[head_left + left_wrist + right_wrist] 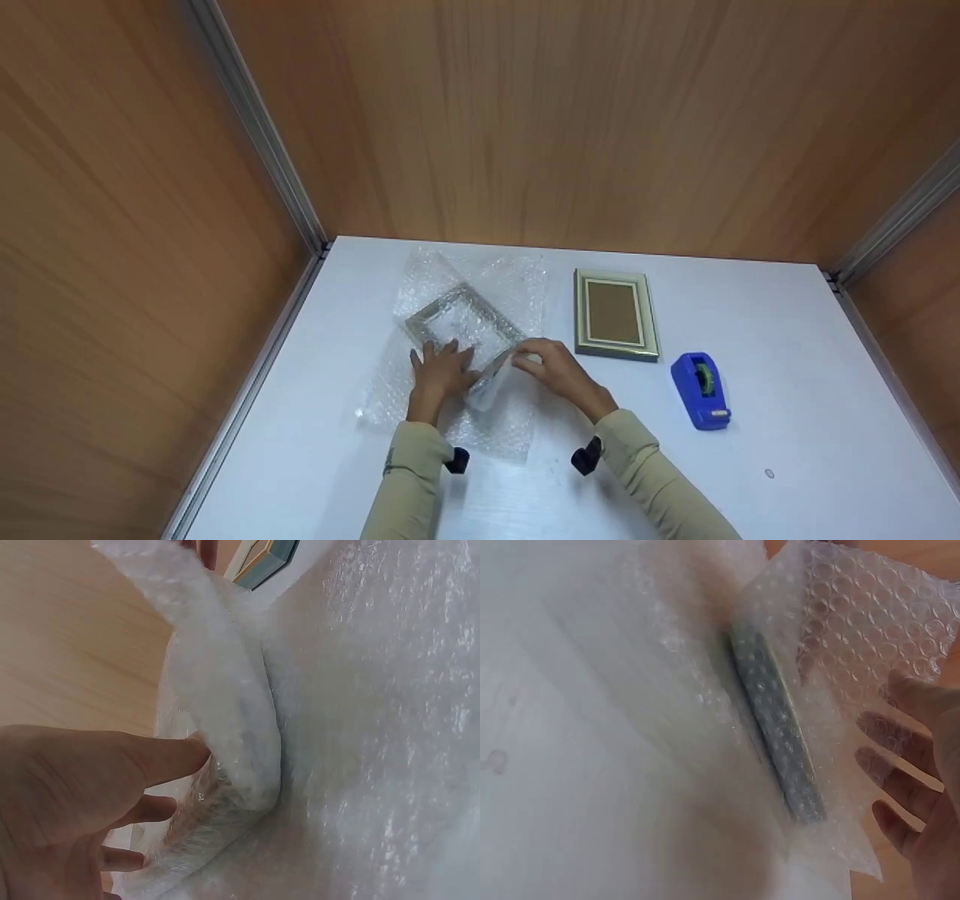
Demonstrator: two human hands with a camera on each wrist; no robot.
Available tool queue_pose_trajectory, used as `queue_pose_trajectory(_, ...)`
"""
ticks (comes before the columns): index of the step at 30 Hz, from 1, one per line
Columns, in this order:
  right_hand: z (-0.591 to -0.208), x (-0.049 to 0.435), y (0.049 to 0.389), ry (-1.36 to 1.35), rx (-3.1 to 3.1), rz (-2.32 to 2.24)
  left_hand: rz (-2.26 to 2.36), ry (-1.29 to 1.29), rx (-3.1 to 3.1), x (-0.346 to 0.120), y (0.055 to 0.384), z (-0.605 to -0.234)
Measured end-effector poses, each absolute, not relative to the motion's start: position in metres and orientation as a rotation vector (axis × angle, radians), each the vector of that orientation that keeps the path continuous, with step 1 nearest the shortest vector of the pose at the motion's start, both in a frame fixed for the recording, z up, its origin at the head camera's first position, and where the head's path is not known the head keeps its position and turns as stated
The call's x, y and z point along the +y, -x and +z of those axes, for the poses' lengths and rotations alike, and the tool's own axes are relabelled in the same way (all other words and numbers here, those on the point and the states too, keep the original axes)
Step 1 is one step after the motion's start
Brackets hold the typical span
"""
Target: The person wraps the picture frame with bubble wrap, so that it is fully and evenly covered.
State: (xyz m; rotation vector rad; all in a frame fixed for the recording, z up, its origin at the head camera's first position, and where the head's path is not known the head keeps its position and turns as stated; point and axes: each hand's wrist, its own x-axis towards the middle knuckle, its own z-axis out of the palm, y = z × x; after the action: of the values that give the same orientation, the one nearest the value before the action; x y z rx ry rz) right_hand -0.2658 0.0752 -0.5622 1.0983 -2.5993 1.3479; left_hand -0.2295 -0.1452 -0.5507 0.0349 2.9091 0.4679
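A picture frame (491, 309) lies at a slant on a sheet of bubble wrap (525, 281), with part of the clear wrap folded over its near side. My left hand (440, 375) rests on the wrapped frame with fingers spread. In the left wrist view its thumb (176, 757) presses against the folded wrap. At the frame's right corner my right hand (553, 369) pinches the edge of the wrap. The right wrist view shows that raised flap (877, 615) between thumb and fingers, and the frame's dark side (776, 720) through the plastic.
A second picture frame (613, 315), with a brown centre, lies unwrapped at the back right. Right of my right hand stands a blue tape dispenser (701, 391). Wooden panels (562, 135) enclose the white table (810, 375) at the back and sides.
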Motion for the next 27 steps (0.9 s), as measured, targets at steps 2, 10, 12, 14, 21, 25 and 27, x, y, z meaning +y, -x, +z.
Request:
queue_pose_trajectory(2, -0.560, 0.069, 0.271, -1.083, -2.596, 1.357, 0.465, -0.037, 2.916, -0.146, 0.230, -0.551)
queue_pose_trajectory(10, -0.558, 0.039, 0.289, -0.959, -2.627, 1.349, 0.443, -0.063, 2.943, -0.151, 0.230, -0.552)
queue_pose_trajectory(12, -0.560, 0.031, 0.294, -0.923, -2.632, 1.336, 0.443, -0.066, 2.941, -0.154, 0.231, -0.551)
queue_pose_trajectory(14, -0.562, 0.025, 0.297, -0.877, -2.640, 1.334, 0.467, -0.063, 2.930, -0.156, 0.233, -0.550)
queue_pose_trajectory(21, -0.578, 0.006, 0.302, -0.668, -2.715, 1.220, 0.666, 0.007, 2.876, -0.168, 0.236, -0.549)
queue_pose_trajectory(25, -0.585, 0.000, 0.302, -0.598, -2.737, 1.036, 0.736, 0.033, 2.854, -0.173, 0.241, -0.548)
queue_pose_trajectory(27, -0.587, -0.003, 0.301, -0.584, -2.738, 0.967, 0.784, 0.044, 2.847, -0.176, 0.244, -0.548)
